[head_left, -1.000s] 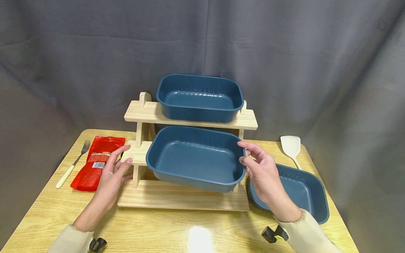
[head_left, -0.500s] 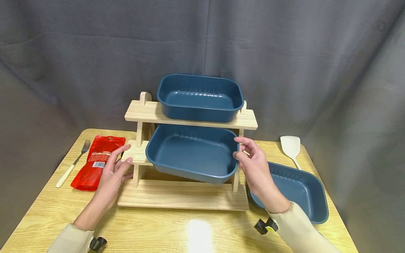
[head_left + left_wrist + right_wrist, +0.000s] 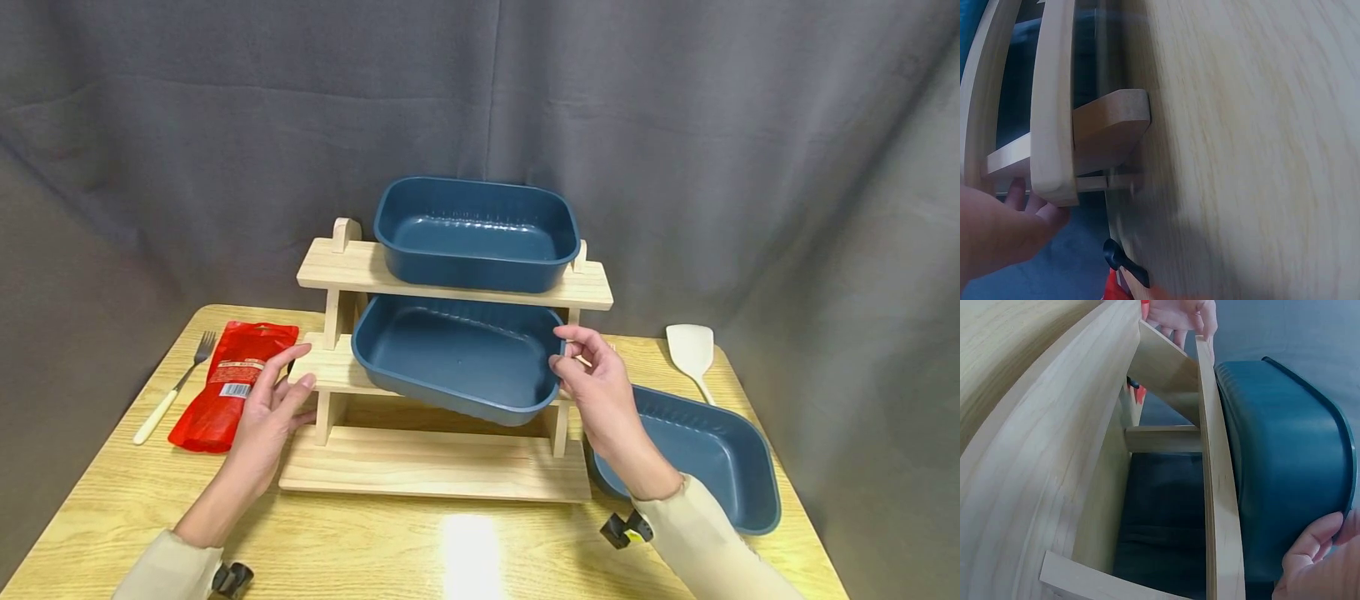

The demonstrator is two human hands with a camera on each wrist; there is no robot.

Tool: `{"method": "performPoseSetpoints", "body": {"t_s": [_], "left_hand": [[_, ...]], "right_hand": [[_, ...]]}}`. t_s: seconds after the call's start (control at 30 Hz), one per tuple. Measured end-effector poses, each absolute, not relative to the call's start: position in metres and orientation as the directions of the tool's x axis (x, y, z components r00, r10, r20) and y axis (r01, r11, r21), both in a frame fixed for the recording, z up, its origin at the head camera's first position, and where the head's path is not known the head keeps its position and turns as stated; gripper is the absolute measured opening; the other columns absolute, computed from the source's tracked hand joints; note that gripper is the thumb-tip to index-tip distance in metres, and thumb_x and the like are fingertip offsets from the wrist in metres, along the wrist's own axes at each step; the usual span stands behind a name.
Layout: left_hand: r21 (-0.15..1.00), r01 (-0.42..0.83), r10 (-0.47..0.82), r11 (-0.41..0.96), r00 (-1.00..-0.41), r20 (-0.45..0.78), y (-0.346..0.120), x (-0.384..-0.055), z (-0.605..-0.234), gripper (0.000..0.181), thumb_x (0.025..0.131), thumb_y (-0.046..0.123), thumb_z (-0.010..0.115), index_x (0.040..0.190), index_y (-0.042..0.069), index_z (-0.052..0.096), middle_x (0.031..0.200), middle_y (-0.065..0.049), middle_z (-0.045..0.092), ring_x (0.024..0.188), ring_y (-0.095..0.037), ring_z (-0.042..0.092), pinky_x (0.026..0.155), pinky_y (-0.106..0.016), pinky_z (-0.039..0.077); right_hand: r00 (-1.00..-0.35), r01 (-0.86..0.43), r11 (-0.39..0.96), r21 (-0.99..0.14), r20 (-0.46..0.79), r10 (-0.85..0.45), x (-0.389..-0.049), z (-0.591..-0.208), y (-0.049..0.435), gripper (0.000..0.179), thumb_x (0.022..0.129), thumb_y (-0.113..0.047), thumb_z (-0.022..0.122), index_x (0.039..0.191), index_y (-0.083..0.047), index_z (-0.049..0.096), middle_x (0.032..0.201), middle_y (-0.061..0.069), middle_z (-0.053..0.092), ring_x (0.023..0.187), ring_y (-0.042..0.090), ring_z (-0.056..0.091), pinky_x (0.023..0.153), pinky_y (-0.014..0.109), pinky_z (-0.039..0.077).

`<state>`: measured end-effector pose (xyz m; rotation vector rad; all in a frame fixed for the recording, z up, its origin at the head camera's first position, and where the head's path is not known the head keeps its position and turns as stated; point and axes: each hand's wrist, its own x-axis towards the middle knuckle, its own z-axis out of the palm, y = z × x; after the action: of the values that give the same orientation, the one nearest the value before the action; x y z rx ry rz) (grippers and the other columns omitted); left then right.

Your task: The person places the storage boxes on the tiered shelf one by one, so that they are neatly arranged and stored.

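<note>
Bin (image 3: 457, 354) askew at mid-rack (image 3: 435, 467)!

Right hand (image 3: 603, 387) pinches its rim near the rack's right side, the bin reaching leftward from those fingers; left hand (image 3: 262, 408) grips the rack's left end.

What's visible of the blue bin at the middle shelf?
The blue bin is rectangular with rounded corners, an open top and a thin lip; it looks like smooth plastic and appears empty. It sits askew at the middle shelf, its front right part jutting past the front edge, its back rim hidden by the top shelf. The right hand pinches its right end.
</note>
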<state>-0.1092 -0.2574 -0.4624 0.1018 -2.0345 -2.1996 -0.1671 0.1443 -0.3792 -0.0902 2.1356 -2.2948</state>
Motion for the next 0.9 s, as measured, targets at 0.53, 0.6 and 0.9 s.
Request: {"method": "performPoseSetpoints", "body": {"t_s": [0.53,0.6,0.9], "left_hand": [[0.992,0.071,-0.159,-0.107,-0.986,0.054,-0.259,-0.108,-0.463,0.055,0.112,0.021,0.065,0.164,0.023,0.047,0.128,0.001,0.067,0.117,-0.013,0.065,0.093,-0.027,0.060],[0.991,0.073,-0.158,-0.110,-0.986,0.055,-0.259,-0.108,-0.462,0.055,0.113,0.020,0.065,0.164,0.022,0.047,0.128,0.000,0.067,0.117,-0.013,0.065,0.093,-0.027,0.060],[0.993,0.067,-0.148,-0.098,-0.988,0.052,-0.256,-0.110,-0.463,0.055,0.113,0.022,0.064,0.165,0.022,0.046,0.132,-0.001,0.063,0.119,-0.013,0.064,0.093,-0.027,0.060]], "right_hand": [[-0.994,-0.097,0.038,-0.995,0.095,-0.049,-0.127,-0.375,0.143,0.041,0.100,0.006,0.059,0.140,-0.003,0.059,0.098,0.011,0.053,0.080,0.019,0.061,0.067,0.032,0.057],[-0.994,-0.092,0.028,-0.995,0.090,-0.060,-0.119,-0.376,0.141,0.041,0.100,0.006,0.059,0.140,-0.002,0.058,0.097,0.011,0.053,0.077,0.020,0.061,0.065,0.033,0.058],[-0.995,-0.055,-0.057,-0.997,0.060,-0.079,-0.108,-0.379,0.136,0.038,0.102,0.007,0.062,0.140,0.004,0.057,0.093,0.010,0.050,0.069,0.017,0.058,0.063,0.032,0.061]]}}
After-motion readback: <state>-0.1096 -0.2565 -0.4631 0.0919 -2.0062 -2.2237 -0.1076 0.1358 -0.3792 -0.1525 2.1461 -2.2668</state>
